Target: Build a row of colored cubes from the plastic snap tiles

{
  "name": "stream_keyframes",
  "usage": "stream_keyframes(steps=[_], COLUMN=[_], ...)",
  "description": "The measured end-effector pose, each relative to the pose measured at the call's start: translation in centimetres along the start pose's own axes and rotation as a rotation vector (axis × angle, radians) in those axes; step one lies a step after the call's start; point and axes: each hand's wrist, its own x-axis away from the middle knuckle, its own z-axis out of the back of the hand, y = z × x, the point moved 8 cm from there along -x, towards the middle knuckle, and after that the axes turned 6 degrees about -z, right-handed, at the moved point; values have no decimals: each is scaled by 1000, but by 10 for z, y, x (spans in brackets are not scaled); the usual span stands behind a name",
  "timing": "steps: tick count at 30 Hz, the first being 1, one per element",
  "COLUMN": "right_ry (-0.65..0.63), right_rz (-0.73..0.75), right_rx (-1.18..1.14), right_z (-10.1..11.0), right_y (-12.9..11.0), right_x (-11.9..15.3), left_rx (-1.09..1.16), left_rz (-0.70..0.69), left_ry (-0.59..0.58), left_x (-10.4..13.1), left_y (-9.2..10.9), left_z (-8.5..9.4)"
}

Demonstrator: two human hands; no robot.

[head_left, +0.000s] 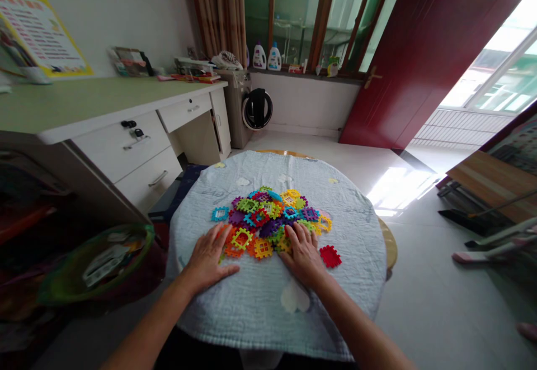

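**Two hands flat at the near edge of a heap of plastic tiles**

A small round table (388, 247) stands in the middle of the room, draped in a pale blue cloth (251, 303) with a few faded cloud shapes on it. On the cloth lies a pile of coloured interlocking tiles (268, 216), square pieces with toothed edges in purple, green, orange, yellow, blue and red, heaped loosely at the centre.

The left hand (208, 258) lies palm down on the cloth at the near left edge of the pile, fingers spread and gripping nothing; its fingertips reach the orange tiles at the rim of the heap. The right hand (304, 255) lies the same way at the near right edge, open and flat, its fingers resting on the yellow and green pieces there. Both forearms come in from the near side of the table.

Two tiles lie apart from the heap: a red tile (330, 256) just right of the right hand, and a blue tile (220, 213) left of the pile, a little beyond the left hand.

To the left stands a long desk (84, 107) with drawers, papers stacked at its far end. On the floor near left is a green basket (96, 264). A washing machine (251, 107) stands against the far wall under the window, with two detergent bottles (267, 57) on the sill. A dark red door (419, 51) stands open at far right.
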Motion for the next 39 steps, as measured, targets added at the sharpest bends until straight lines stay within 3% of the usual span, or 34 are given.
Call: stream_keyframes(steps=[2, 4, 9, 12, 16, 22, 31, 39], right_ry=[4, 58, 307, 332, 312, 307, 195, 168], right_rz=[66, 74, -293, -424, -398, -319, -62, -5], right_rx=[-50, -82, -78, -91, -183, -268, -63, -49], right_z=[3, 11, 27, 13, -12, -16, -13, -9], right_y=[-9, 1, 89, 113, 87, 39, 6, -4], right_x=[1, 5, 25, 31, 17, -9, 2, 5], left_rx=[-9, -6, 61, 117, 210, 376, 367, 378], left_rz=[0, 0, 32, 73, 164, 389, 343, 297], left_ry=[15, 47, 153, 235, 343, 463, 504, 515], left_x=[-3, -10, -29, -37, -43, -42, -40, -39], left_y=[-5, -8, 0, 8, 9, -5, 13, 18], left_z=[0, -1, -5, -4, 4, 10, 17, 22])
